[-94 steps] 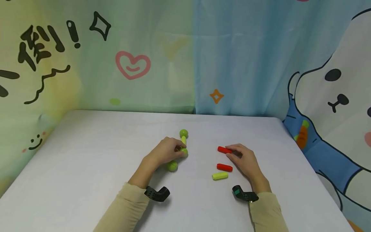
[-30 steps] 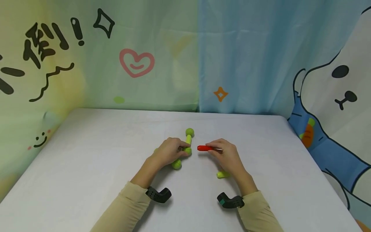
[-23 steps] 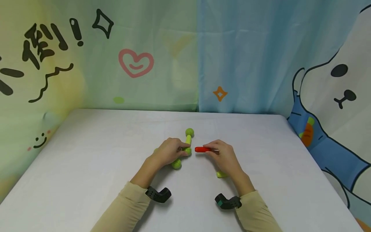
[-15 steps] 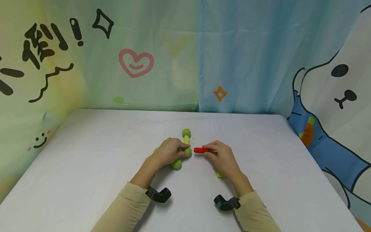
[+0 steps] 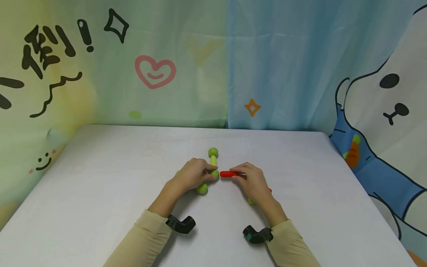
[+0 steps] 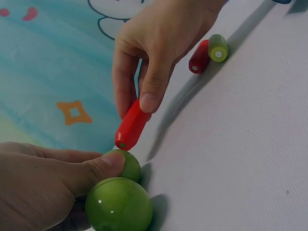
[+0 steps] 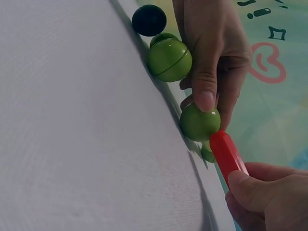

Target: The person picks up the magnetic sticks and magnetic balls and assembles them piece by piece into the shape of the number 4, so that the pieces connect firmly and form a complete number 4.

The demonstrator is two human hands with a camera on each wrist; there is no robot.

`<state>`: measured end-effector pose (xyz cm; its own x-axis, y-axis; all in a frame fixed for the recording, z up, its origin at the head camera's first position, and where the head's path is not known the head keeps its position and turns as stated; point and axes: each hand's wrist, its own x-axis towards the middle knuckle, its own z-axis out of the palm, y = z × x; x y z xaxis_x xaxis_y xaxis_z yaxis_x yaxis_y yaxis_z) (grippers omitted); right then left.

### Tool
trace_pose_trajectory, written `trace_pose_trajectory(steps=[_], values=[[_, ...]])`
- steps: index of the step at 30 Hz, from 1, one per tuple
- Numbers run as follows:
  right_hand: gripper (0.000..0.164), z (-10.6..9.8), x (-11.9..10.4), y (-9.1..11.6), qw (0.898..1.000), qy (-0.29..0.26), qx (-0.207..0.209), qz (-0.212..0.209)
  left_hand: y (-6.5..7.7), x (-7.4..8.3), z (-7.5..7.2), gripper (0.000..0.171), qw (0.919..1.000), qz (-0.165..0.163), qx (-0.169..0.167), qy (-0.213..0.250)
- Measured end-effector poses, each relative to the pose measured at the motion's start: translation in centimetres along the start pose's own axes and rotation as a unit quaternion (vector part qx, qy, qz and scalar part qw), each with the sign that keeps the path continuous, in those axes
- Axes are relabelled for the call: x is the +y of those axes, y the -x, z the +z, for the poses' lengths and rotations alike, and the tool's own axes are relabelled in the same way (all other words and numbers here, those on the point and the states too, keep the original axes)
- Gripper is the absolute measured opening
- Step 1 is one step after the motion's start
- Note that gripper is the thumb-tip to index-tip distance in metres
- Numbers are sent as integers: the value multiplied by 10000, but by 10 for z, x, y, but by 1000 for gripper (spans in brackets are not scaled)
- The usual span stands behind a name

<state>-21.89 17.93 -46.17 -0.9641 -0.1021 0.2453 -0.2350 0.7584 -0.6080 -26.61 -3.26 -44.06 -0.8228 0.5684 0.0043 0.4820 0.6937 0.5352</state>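
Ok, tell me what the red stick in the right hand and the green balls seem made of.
Red stick: probably smooth plastic with a slight sheen, given its crisp facets and even colour; the small end disc is of unclear material. Green balls: likely hard, glossy plastic, judging by bright highlights and seam lines, though lacquered wood is possible.

A white table (image 5: 133, 155) carries green balls (image 5: 201, 189), with a yellow-green rod (image 5: 213, 160) reaching to the farthest one; farther right, a red rod (image 6: 198, 58) and another yellow-green rod (image 6: 218, 47) lie side by side.
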Motion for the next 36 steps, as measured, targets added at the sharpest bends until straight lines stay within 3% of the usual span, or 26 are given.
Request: trace_pose_trajectory(steps=[17,36], values=[[26,1,-6,1,9999,71,92,-63,1,-2,0,37,10000,73,29,60],[25,-3,-4,-1,9998,117,-131,-86,1,1,-2,34,9999,-56,76,-128]])
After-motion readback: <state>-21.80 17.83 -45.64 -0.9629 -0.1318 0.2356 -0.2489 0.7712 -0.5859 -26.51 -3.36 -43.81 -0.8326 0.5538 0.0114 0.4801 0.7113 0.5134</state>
